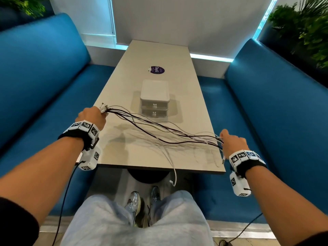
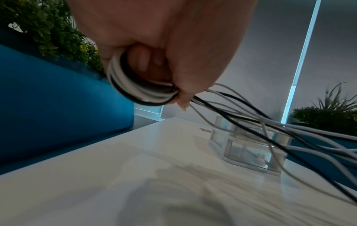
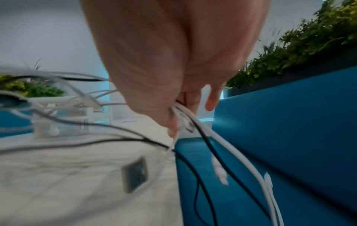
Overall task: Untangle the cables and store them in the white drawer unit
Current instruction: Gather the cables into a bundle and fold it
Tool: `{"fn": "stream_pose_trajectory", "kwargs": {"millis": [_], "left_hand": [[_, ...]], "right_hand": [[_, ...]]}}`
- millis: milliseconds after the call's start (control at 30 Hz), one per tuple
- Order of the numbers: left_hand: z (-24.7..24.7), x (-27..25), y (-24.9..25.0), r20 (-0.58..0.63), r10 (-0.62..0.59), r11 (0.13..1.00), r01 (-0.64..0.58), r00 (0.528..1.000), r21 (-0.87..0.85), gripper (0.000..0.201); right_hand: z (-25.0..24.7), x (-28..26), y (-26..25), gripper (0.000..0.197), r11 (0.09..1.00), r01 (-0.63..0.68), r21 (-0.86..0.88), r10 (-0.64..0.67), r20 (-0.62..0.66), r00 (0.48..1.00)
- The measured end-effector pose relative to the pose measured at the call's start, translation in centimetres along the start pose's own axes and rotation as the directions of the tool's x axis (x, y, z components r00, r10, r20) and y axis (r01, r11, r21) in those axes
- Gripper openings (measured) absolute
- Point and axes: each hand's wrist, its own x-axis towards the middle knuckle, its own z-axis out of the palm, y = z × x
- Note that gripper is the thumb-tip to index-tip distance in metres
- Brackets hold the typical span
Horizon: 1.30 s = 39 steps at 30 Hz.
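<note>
The cables [image 1: 159,134] hang stretched above the bench [image 1: 124,157] — left hand [image 1: 92,116] fisted round one end, right hand [image 1: 230,141] pinching the other. Light, limp and snag-prone; probably best held near the plugs. The white drawer unit [image 1: 154,98] sits closed behind.

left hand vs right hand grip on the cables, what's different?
The left hand holds its end of the cables looped round curled fingers, with plugs sticking out past it; the right hand pinches straight strands, with plug ends dangling below it. The left hand is over the table, nearer the white drawer unit; the right hand is at the table's right edge. Both hold the same bundle, stretched between them above the table.
</note>
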Motion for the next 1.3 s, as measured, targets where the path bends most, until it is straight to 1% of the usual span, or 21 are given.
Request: {"fn": "stream_pose_trajectory", "kwargs": {"millis": [67,133,200,267,333,400,433,500,567,633,700,767,800,833,900,933,1033,1100,1167,1233,1300], "left_hand": [[-0.2,-0.1,0.0,-0.011,-0.016,1.000,0.016,1.000,-0.007,0.040],[-0.4,-0.3,-0.1,-0.015,-0.027,1.000,0.027,1.000,-0.014,0.040],[-0.6,-0.3,0.0,-0.015,-0.027,0.999,0.027,1.000,-0.021,0.041],[-0.8,-0.3,0.1,-0.018,-0.027,0.999,0.027,0.999,-0.032,0.040],[-1.1,-0.2,0.0,-0.023,-0.036,0.998,0.035,0.999,-0.049,0.039],[-1.5,0.0,-0.3,-0.033,-0.052,0.997,0.050,0.998,-0.057,0.041],[-1.7,0.2,-0.5,-0.038,-0.057,0.997,0.054,0.998,-0.056,0.042],[-2.1,0.2,-0.9,-0.047,-0.063,0.997,0.060,0.997,-0.057,0.043],[-2.3,0.1,-1.2,-0.050,-0.070,0.995,0.066,0.996,-0.068,0.042],[-2.3,0.0,-1.3,-0.053,-0.074,0.995,0.070,0.996,-0.074,0.041],[-2.2,-0.2,-1.2,-0.051,-0.068,0.995,0.065,0.996,-0.070,0.040],[-2.0,-0.4,-0.9,-0.043,-0.057,0.996,0.054,0.997,-0.068,0.040],[-1.9,-0.6,-0.6,-0.038,-0.051,0.996,0.049,0.998,-0.068,0.041],[-1.7,-0.7,-0.4,-0.032,-0.043,0.997,0.041,0.999,-0.068,0.041],[-1.5,-0.9,0.1,-0.029,-0.031,0.997,0.029,0.999,-0.066,0.040],[-1.4,-1.0,0.2,-0.030,-0.027,0.998,0.025,0.999,-0.060,0.040],[-1.1,-1.0,0.3,-0.028,-0.017,0.999,0.016,0.999,-0.028,0.042],[-0.9,-1.1,0.3,-0.018,-0.016,1.000,0.015,1.000,-0.018,0.042],[-0.7,-1.1,0.4,-0.004,-0.013,1.000,0.013,1.000,-0.009,0.043],[-0.5,-1.2,0.5,0.001,-0.004,1.000,0.004,1.000,-0.007,0.043],[-0.4,-1.4,0.6,0.000,0.013,1.000,-0.013,1.000,-0.010,0.044]], "right_hand": [[0.0,0.1,0.0,0.013,0.962,0.016,0.274,-0.013,-0.014,1.000],[0.0,0.2,-0.1,0.022,0.910,0.095,0.403,-0.072,-0.072,0.995],[-0.2,0.1,-0.4,0.035,0.914,0.160,0.373,-0.127,-0.113,0.985],[-0.9,-0.2,-0.7,0.040,0.919,0.145,0.368,-0.135,-0.053,0.989],[-1.3,-0.4,-0.5,0.036,0.923,0.114,0.369,-0.144,0.054,0.988],[-1.1,-0.3,0.3,0.023,0.939,0.104,0.328,-0.134,0.069,0.989],[-1.1,-0.2,0.8,0.022,0.946,0.089,0.312,-0.113,0.059,0.992],[-0.8,-0.2,2.2,0.027,0.962,0.027,0.270,-0.039,0.038,0.999],[-0.4,-0.7,3.7,0.027,0.988,-0.089,0.126,0.086,0.029,0.996],[0.1,-1.5,5.1,0.025,0.982,-0.189,-0.022,0.189,0.036,0.981],[0.7,-2.0,5.9,0.021,0.977,-0.194,-0.091,0.201,0.077,0.977],[1.1,-1.9,6.1,0.018,0.985,-0.169,-0.035,0.172,0.105,0.980],[1.5,-1.7,5.9,0.021,0.989,-0.137,0.057,0.129,0.120,0.984],[1.9,-1.6,5.5,0.031,0.981,-0.084,0.177,0.061,0.133,0.989],[2.1,-1.6,4.2,0.061,0.926,0.033,0.377,-0.098,0.155,0.983],[2.0,-1.6,3.4,0.077,0.897,0.057,0.439,-0.147,0.173,0.974],[0.9,-1.3,1.2,0.115,0.824,-0.002,0.566,-0.177,0.261,0.949],[0.1,-0.9,-0.1,0.125,0.791,-0.011,0.612,-0.175,0.243,0.954],[-0.7,-0.7,-1.5,0.117,0.787,0.029,0.616,-0.168,0.170,0.971],[-1.5,-0.2,-3.3,0.092,0.780,0.124,0.613,-0.182,0.032,0.983],[-2.2,0.3,-5.5,0.063,0.754,0.244,0.609,-0.215,-0.123,0.969]]}}
